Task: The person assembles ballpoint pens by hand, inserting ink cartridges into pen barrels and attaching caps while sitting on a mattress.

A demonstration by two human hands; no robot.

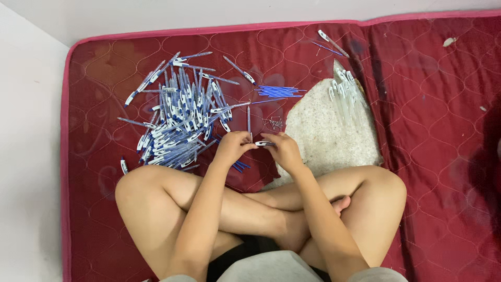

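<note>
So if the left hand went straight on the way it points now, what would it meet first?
The left hand points up and slightly right, away from the body. Apart from the pen part it holds with the right hand, it would probably first meet the thin pen refill, then the blue refills. Depth is unclear.

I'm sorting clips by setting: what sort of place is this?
Probably a room in a home, used for hand piecework. A person sits cross-legged on a red quilted mattress by a white wall, with a pile of blue-and-white pens before the hands.
</note>
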